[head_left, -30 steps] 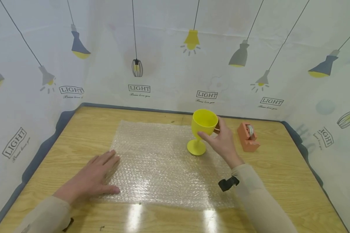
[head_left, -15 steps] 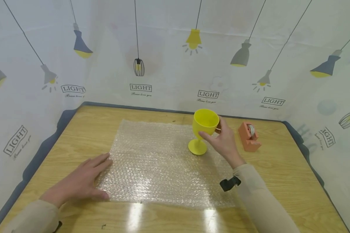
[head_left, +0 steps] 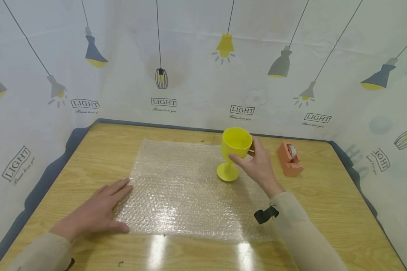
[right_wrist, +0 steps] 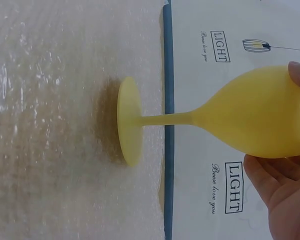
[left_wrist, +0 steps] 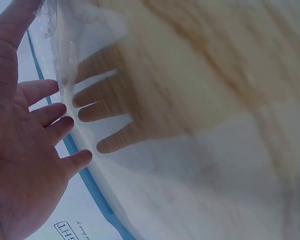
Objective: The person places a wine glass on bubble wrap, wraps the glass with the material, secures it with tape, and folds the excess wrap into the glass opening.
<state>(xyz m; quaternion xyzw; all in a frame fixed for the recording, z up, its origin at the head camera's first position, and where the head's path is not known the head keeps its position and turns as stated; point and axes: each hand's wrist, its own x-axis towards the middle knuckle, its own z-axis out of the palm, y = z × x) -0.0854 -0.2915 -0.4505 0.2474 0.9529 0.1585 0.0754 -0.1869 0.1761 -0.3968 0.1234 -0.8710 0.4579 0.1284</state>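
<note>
A yellow goblet [head_left: 226,145] stands upright near the far right part of a clear bubble wrap sheet [head_left: 176,188]. My right hand [head_left: 261,169] grips its bowl, thumb on the near side and fingers round the back. In the right wrist view the stem and round foot of the goblet [right_wrist: 260,110] show, with the foot close over the wrap. At the sheet's left edge is my left hand [head_left: 96,210], fingers straight and thumb spread. The left wrist view has the left hand [left_wrist: 30,145] with its fingertips right by the edge.
An orange tape dispenser [head_left: 289,162] with a roll of tape sits to the right of the goblet. The wooden table [head_left: 325,203] is bordered by a white cloth backdrop [head_left: 190,113] printed with lamps, along its back and sides.
My left hand has drawn a little to the left, off the sheet towards its left edge. The goblet has shifted only slightly in my right hand's grip.
</note>
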